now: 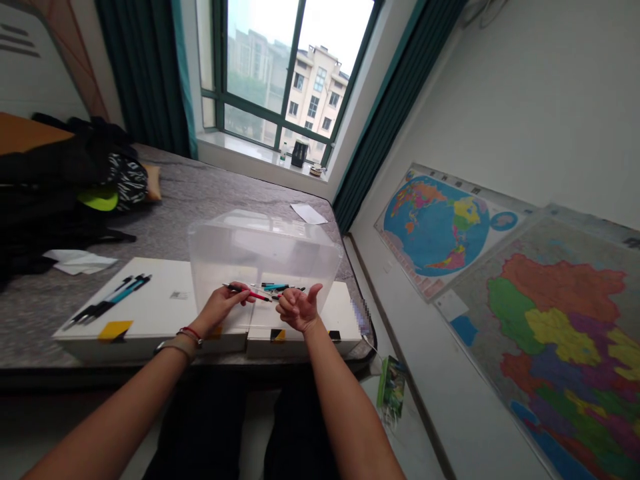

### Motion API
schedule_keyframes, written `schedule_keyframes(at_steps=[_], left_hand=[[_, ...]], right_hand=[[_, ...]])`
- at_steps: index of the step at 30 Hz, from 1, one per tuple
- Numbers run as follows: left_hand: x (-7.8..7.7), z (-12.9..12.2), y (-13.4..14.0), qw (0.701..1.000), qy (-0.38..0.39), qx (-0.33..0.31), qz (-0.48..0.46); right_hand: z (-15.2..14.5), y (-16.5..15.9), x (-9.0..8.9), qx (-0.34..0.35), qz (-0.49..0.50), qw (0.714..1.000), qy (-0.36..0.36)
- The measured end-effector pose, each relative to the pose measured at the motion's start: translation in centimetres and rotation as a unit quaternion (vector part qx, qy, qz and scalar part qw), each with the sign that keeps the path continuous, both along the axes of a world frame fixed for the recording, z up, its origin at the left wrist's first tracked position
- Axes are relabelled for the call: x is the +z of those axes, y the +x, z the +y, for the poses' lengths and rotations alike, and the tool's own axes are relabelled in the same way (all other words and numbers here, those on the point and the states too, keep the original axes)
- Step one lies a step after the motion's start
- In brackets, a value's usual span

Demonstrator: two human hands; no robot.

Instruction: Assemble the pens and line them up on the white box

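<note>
In the head view, my left hand (231, 301) is closed on a red and black pen (256, 294), held level and pointing right. Close to the pen's right end is my right hand (299, 308), palm toward me, thumb stretched out and fingers loosely curled. I see nothing plainly held in it. Several blue and black pens (275, 287) lie just beyond my hands, partly hidden by the right one. A translucent plastic box (265, 250) stands behind both hands, on white flat boxes. More pens (113, 299) lie side by side on the left white box (155, 287).
The right white box (340, 310) sits beside the left one along the grey surface's (200, 183) front edge. Dark clothes (55, 173) are heaped at far left near a crumpled tissue (80, 261). White paper (309, 213) lies behind the plastic box. A green carton (391, 387) is lower right.
</note>
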State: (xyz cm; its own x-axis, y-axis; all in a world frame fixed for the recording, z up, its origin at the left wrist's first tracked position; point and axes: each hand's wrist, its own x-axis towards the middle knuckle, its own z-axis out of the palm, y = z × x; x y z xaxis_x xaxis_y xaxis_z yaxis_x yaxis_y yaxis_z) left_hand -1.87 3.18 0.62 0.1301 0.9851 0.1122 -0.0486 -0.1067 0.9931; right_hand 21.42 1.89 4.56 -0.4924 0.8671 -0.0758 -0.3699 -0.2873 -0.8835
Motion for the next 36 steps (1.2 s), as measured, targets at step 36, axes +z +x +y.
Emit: schedule_keyframes(at_steps=[36], left_hand=[[0.7, -0.2, 0.2, 0.999, -0.012, -0.003, 0.040]], right_hand=[[0.3, -0.8, -5.3, -0.149, -0.266, 0.942, 0.138]])
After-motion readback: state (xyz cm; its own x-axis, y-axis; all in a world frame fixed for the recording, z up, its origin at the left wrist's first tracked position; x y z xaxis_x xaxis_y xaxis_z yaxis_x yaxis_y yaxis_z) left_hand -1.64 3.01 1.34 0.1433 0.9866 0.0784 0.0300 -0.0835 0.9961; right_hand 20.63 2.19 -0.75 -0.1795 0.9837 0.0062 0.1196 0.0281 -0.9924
